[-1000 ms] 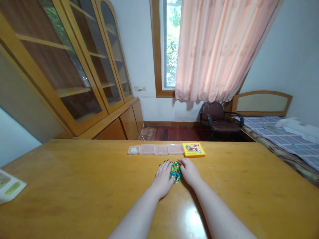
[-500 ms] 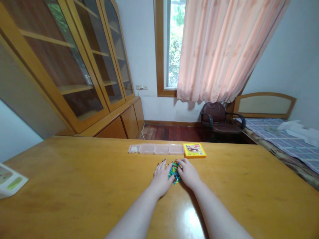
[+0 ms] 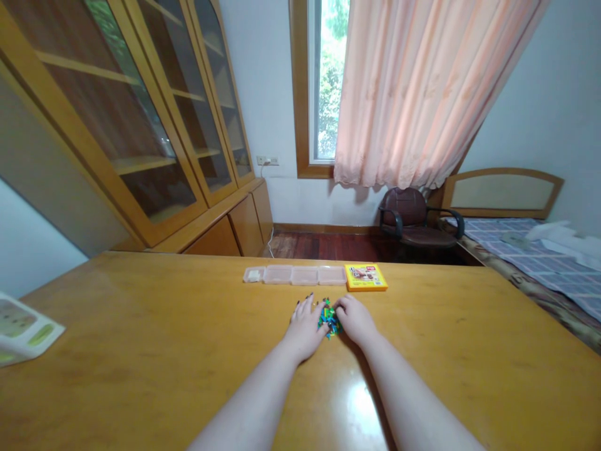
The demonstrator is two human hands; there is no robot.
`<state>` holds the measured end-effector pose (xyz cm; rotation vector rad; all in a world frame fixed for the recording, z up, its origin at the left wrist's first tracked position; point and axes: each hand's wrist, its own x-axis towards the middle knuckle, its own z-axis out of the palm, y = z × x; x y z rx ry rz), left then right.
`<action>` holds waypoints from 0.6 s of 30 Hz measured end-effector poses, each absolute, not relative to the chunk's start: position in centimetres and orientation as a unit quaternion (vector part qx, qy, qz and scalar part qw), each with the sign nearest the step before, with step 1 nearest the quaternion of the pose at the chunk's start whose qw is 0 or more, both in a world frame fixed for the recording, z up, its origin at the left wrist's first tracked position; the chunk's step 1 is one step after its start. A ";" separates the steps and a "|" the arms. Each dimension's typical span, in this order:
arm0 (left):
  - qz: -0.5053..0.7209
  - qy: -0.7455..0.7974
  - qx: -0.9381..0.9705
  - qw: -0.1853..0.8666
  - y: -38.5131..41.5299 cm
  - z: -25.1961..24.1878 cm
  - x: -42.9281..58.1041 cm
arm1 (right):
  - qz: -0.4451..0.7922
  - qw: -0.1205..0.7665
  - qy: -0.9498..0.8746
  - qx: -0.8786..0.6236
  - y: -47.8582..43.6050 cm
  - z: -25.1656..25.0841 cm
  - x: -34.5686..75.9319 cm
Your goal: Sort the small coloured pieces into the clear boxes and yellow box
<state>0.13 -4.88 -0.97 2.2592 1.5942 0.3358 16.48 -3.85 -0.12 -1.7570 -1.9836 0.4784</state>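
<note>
A small pile of blue, green and yellow pieces (image 3: 330, 321) lies on the wooden table between my hands. My left hand (image 3: 304, 329) rests at the pile's left side, its fingers spread and its thumb touching the pieces. On the right side, my right hand (image 3: 354, 318) has its fingers curled together at the pile's edge; whatever they hold is too small to make out. Beyond the hands stand clear plastic trays (image 3: 304, 275) in a row, with a yellow box (image 3: 366, 277) at their right end.
A white and green container (image 3: 28, 332) stands at the table's left edge (image 3: 117, 300). Past the far edge are a brown armchair (image 3: 408, 216), a bed (image 3: 530, 250) and a glass-fronted cabinet (image 3: 201, 175).
My right hand's fingers have drawn closer together beside the pile. My left hand remains at the pile's left. The view has shifted slightly.
</note>
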 end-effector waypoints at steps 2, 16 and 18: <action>0.122 0.565 0.799 0.170 -4.9 -1.1 0.2 | 0.181 0.230 -0.713 -0.638 -3.9 -0.1 16.4; 0.132 0.557 0.801 0.176 -4.9 -1.1 0.1 | 0.083 0.204 -0.685 -0.695 -3.7 -0.4 16.5; 0.149 0.564 0.793 0.176 -4.8 -1.1 0.2 | 0.068 0.203 -0.643 -0.735 -3.6 -0.2 16.8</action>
